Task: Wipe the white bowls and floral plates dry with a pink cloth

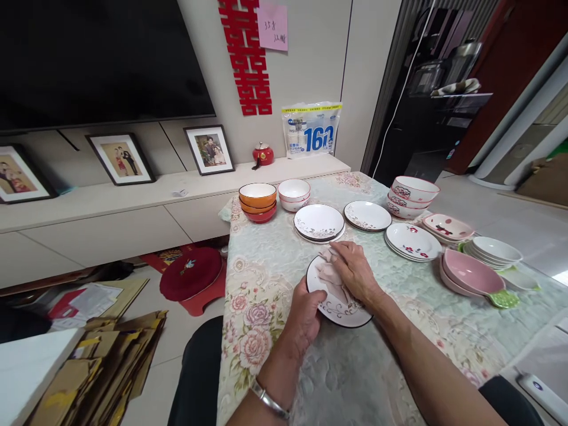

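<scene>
A white plate (344, 316) with a dark rim and a brown scroll pattern is tilted up over the near part of the table. My left hand (305, 310) grips its left edge, thumb on the face and fingers underneath. Pressed on the plate's upper part, my right hand (355, 269) is closed on a pale pinkish cloth (328, 273), which spreads over the plate's face. Just beyond lies a stack of similar patterned plates (318, 222), with another such stack (367, 215) to its right.
Orange and red bowls (258, 198) and white bowls (294, 192) stand at the far left of the floral tablecloth (252, 331). On the right are large bowls (412, 195), flower-patterned plates (412, 241), pink leaf-shaped dishes (473, 272) and small white bowls (497, 249). A red stool (191, 273) stands left.
</scene>
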A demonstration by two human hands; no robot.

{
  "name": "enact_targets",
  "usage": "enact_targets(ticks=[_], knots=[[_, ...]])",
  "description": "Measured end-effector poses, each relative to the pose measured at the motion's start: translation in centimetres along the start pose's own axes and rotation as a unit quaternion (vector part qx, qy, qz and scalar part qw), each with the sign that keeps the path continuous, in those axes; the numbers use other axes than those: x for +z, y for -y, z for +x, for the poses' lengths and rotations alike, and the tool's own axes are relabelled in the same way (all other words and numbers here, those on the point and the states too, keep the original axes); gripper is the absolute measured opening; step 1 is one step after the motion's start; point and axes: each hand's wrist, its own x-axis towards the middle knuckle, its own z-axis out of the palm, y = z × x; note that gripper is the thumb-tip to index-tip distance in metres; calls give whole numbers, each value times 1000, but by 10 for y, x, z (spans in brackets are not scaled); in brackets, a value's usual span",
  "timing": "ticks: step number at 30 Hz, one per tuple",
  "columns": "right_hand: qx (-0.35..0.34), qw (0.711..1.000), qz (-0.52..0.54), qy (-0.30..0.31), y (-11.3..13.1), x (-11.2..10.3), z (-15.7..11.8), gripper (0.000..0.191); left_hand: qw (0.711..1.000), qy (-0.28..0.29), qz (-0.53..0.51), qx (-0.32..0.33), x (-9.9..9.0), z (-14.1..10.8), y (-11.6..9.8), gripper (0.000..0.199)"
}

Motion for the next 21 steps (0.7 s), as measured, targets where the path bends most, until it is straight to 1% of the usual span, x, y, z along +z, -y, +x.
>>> enact_targets(ticks=[1,3,5,8,10,12,15,18,20,21], knots=[[-9,1000,16,-6,0,1,0,40,1000,2,2,-1,0,0,0,56],[-12,1000,10,-20,0,1,0,42,1000,8,2,-1,0,1,-1,57],[3,999,-34,-28,2,-1,-1,37,1000,11,2,-1,0,1,-1,59],[37,993,-106,-23,5,-6,-2,27,1000,15,3,3,1,1,-1,59],[51,992,-114,-8,7,-7,-3,23,1000,18,8,8,1,0,0,59],[42,996,-72,19,10,-6,-3,22,999,24,15,16,2,0,1,57],[-19,996,39,76,14,-5,-4,22,999,24,20,27,2,-1,1,53],[-91,977,134,139,18,-5,-5,29,999,19,25,21,3,-1,1,47],[-117,967,157,164,17,-5,-5,39,999,22,26,16,2,-1,1,46],[-119,967,153,168,16,-5,-5,42,999,23,24,17,2,-1,1,48]])
